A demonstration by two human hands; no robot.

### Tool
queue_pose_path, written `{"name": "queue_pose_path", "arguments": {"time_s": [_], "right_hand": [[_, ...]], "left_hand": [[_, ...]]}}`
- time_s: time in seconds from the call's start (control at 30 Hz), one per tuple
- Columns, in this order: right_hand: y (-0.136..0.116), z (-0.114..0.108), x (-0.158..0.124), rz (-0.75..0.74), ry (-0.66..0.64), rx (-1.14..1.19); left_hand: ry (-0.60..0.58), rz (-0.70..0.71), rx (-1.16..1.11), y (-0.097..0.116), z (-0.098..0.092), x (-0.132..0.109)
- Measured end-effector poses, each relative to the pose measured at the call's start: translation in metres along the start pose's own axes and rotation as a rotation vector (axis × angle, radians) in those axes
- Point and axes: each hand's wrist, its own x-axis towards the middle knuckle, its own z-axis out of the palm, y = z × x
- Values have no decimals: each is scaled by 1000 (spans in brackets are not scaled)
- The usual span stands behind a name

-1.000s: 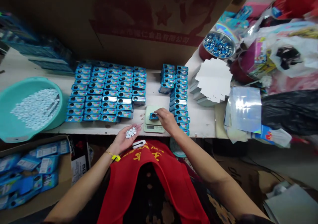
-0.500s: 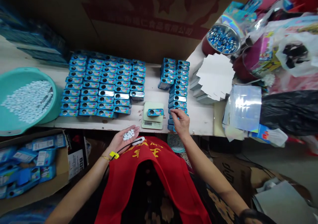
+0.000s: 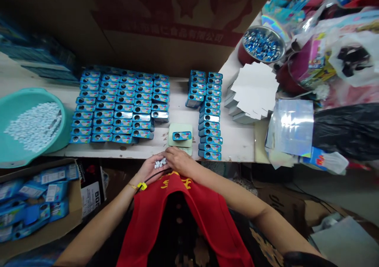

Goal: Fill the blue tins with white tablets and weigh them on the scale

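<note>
My left hand [image 3: 151,167] lies palm up at the table's front edge, cupped under a small heap of white candies [image 3: 160,163]. Over its fingers bends my right hand [image 3: 179,159], fingers drawn together at the candies; what they pinch, if anything, is hidden. Just beyond both hands, a small blue tin [image 3: 181,135] with a dark round opening rests on a pale green scale [image 3: 174,127], whose front my right hand covers. To the right runs a column of similar tins [image 3: 210,132], some with a white candy on top.
Several rows of blue tins [image 3: 117,113] stand left of the scale. A turquoise basin [image 3: 63,131] holds many white candies. Right are stacked white cards [image 3: 256,89] and a metal bowl [image 3: 262,44] of shiny blue pieces. A large carton [image 3: 166,54] walls the back.
My right hand has moved left from the right tin column to my left palm. Fewer candies show in that palm now, partly because fingers cover it. The view has shifted slightly.
</note>
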Motion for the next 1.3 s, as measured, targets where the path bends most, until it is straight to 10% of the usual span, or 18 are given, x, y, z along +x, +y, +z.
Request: {"name": "queue_pose_path", "arguments": {"time_s": [0.53,1.0,1.3], "right_hand": [[59,-17,10,286,317,158],[75,-17,14,307,468,463],[93,-32,-16,629,811,933]], "left_hand": [[-12,37,-43,16,12,21],[126,115,-156,22,-18,-1],[270,167,-213,33,-43,-10]]}}
